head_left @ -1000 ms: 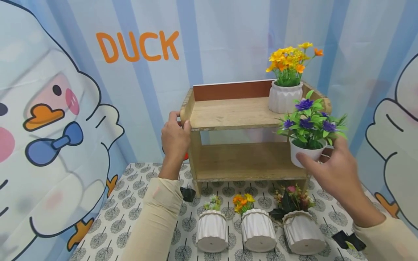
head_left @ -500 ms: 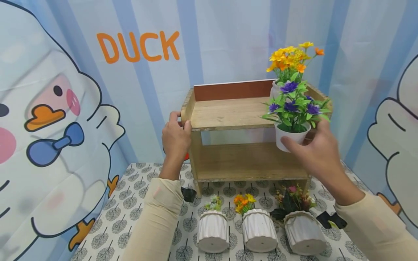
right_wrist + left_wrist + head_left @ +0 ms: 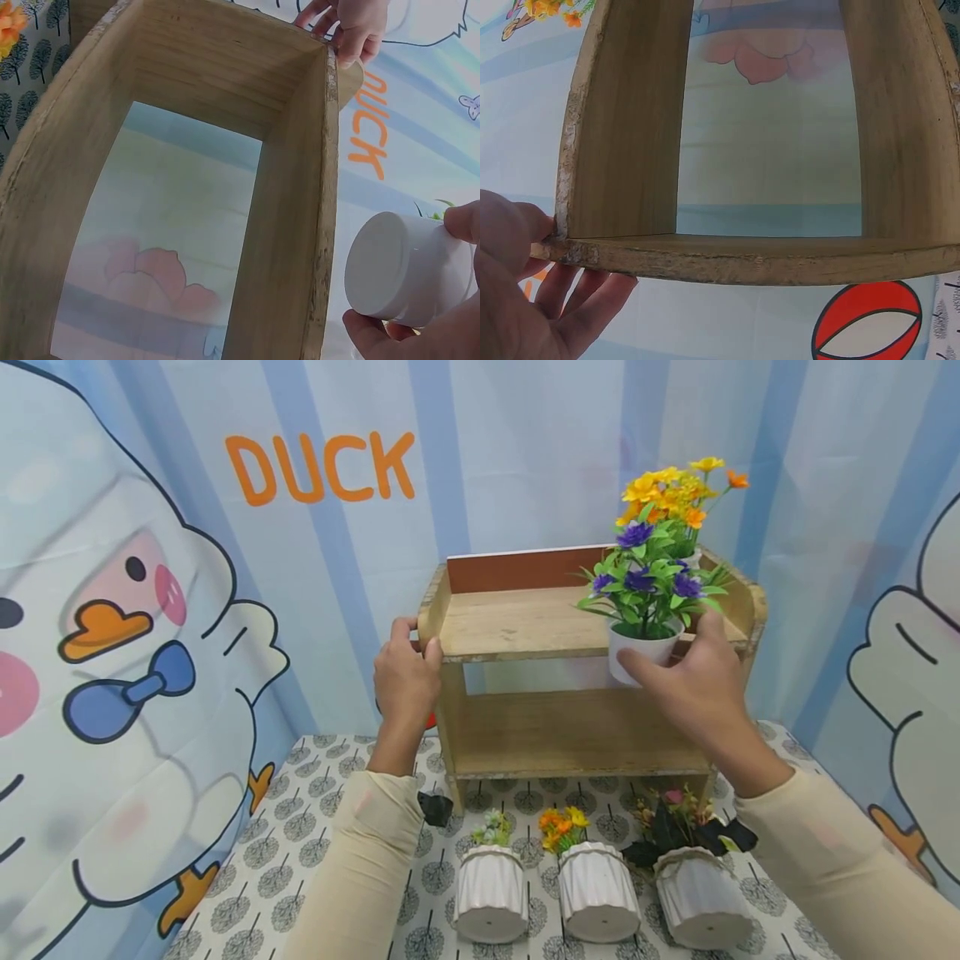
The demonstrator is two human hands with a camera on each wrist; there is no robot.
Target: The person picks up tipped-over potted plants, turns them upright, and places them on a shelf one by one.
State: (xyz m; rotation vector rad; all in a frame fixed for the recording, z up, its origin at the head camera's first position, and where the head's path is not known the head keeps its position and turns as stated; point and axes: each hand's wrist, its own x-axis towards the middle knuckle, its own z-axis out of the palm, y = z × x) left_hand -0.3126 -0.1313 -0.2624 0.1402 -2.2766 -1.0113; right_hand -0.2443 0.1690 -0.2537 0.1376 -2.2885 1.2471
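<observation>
Right grip [image 3: 693, 693]: pinching one purple-flower pot [image 3: 637, 647], up in front of one wooden shelf [image 3: 517, 620], 1 o'clock from its middle. Left grip [image 3: 408, 681]: curled around shelf edge, 9 o'clock. One yellow-flower pot [image 3: 671, 497] behind. Three white flower pots [image 3: 600, 893] lying on counter [image 3: 285, 868], 6 o'clock.

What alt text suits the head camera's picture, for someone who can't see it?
A person's right hand holds a white pot of purple flowers in front of a wooden shelf, while the left hand grips the shelf's left end. Yellow-orange flowers show behind the purple ones; three white flowerpots lie on their sides on the patterned surface below.
</observation>
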